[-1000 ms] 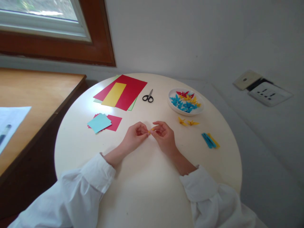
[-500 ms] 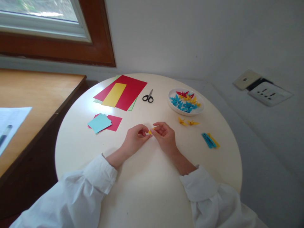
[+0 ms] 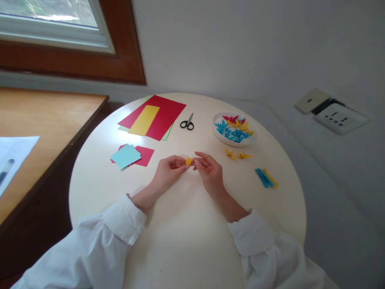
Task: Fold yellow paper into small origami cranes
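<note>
Between my hands, over the middle of the round table, is a small piece of folded yellow paper [image 3: 189,161]. My left hand [image 3: 169,169] pinches it from the left between thumb and fingers. On the other side my right hand [image 3: 209,168] grips its right edge with the fingertips, the index finger lifted away. How the paper is folded is too small to make out. To the right lie two yellow paper cranes [image 3: 237,155], just in front of a white dish [image 3: 219,139] with red, yellow and blue paper cranes in it.
Folded blue strips [image 3: 264,178] and yellow ones lie at the right. Black-handled scissors [image 3: 187,124] rest at the back, beside large red paper sheets [image 3: 167,116] with a yellow strip [image 3: 144,120] on top. Light-blue squares [image 3: 125,156] and red ones are stacked at the left of the white table [image 3: 186,241].
The folded yellow paper has turned and shows more of itself between the fingers. My right index finger has lifted and straightened, and the left hand has shifted slightly up and left.
</note>
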A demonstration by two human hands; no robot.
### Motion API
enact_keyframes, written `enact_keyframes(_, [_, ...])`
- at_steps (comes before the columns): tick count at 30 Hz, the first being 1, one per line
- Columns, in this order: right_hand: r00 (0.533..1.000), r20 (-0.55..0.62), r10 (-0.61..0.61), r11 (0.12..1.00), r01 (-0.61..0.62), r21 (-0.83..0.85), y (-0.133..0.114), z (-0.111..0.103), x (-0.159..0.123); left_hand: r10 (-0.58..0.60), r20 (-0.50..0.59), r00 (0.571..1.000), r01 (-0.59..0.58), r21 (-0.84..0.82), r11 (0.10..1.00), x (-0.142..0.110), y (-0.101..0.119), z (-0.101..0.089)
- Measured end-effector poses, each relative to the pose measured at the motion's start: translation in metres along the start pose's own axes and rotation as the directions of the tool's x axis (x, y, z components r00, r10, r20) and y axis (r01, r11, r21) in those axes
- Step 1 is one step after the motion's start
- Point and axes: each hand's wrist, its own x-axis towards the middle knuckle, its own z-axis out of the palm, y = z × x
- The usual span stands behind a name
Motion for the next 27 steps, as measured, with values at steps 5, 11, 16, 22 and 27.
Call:
enact_keyframes(5, [0.999,-0.04,-0.027,1.0,0.027,-0.001,0.0032,0.0004,-0.0004,-0.116,-0.001,0.993,0.112,-0.249,0.962,0.0009,0.0002,0.0005])
enact_keyframes(11, [0.999,-0.002,-0.036,0.992,0.035,-0.121,0.002,-0.0002,-0.0009,-0.152,0.066,0.986,0.165,-0.441,0.882,0.0007,0.0017,0.0003])
enact_keyframes(16, [0.994,0.066,-0.084,0.974,0.095,-0.204,0.0014,-0.0012,-0.0014,-0.164,0.108,0.981,0.196,-0.47,0.861,0.0002,0.0011,-0.0007])
enact_keyframes(22, [0.983,0.1,-0.154,0.954,0.175,-0.246,0.0023,-0.0019,-0.0018,-0.174,0.129,0.976,0.214,-0.449,0.868,-0.0011,0.0035,-0.0001])
enact_keyframes(27, [0.976,0.102,-0.191,0.939,0.212,-0.271,0.0021,-0.0023,-0.002,-0.161,0.127,0.979,0.201,-0.426,0.882,-0.0018,0.0054,0.0008])
